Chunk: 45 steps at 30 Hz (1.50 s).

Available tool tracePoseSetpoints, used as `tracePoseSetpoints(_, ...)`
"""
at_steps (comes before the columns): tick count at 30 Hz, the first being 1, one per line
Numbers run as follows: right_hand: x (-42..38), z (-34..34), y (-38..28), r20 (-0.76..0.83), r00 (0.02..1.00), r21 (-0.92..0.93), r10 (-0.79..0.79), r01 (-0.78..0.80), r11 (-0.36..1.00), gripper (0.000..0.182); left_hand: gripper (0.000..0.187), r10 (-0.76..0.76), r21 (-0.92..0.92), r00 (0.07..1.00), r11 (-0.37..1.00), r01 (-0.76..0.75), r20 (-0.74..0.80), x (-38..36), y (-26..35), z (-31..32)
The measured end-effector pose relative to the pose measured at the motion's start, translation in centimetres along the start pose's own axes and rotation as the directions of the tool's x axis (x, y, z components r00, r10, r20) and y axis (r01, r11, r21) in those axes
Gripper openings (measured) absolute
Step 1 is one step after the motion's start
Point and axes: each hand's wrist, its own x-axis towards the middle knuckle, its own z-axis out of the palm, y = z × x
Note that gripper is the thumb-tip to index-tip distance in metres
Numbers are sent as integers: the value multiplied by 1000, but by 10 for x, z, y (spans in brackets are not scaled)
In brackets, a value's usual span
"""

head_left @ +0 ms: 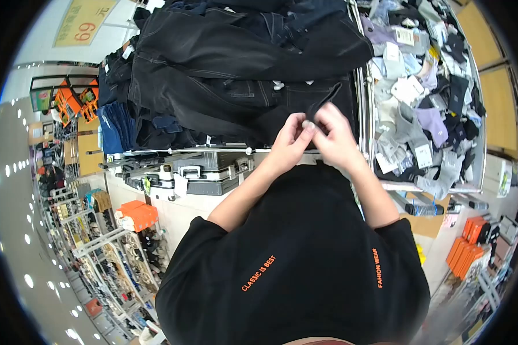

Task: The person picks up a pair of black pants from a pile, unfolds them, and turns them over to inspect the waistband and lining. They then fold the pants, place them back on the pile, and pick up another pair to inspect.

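Note:
Both my hands are at the near right end of a pair of black jeans [195, 106] with pale stitching, spread over a pile of dark clothes. My left hand [289, 142] is closed, thumb and fingers pinching the black cloth. Close beside it, almost touching, my right hand [335, 133] is closed on the same edge, its fingers slightly blurred. A narrow dark strip, which looks like the waistband, sticks up past my right fingers. Exactly what lies between the fingertips is hidden. Another black garment [242, 49] lies folded behind the jeans.
A bin of socks [426, 115] with tags stands to the right, behind a metal rail. Folded blue jeans [116, 127] lie at the pile's left. Suitcases [213, 175] stand under the table edge. Orange boxes [137, 215] and shoe racks [112, 259] are at the lower left.

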Motion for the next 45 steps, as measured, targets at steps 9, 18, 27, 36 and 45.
tracePoseSetpoints(9, -8, 50, 1, -35, 972, 106, 232, -228, 968, 16, 41, -65, 319, 997, 947, 46, 50, -17, 26, -49)
tracePoseSetpoints(18, -9, 108, -37, -5, 999, -76, 42, -42, 996, 16, 26, 471, 282, 846, 800, -529, 251, -56, 8, -107)
tracePoseSetpoints(27, -25, 180, -90, 39, 972, 13, 230, -231, 973, 22, 16, 406, 290, 889, 842, -455, 213, -107, 20, -166)
tracePoseSetpoints(36, -50, 229, -127, 129, 982, -319, 135, -88, 944, 13, 17, 290, 365, 940, 868, -337, 177, -156, 32, -222)
tracePoseSetpoints(45, -57, 268, -112, 74, 981, -138, 178, -167, 976, 10, 24, 545, 654, 837, 620, -434, 38, -189, 38, -236)
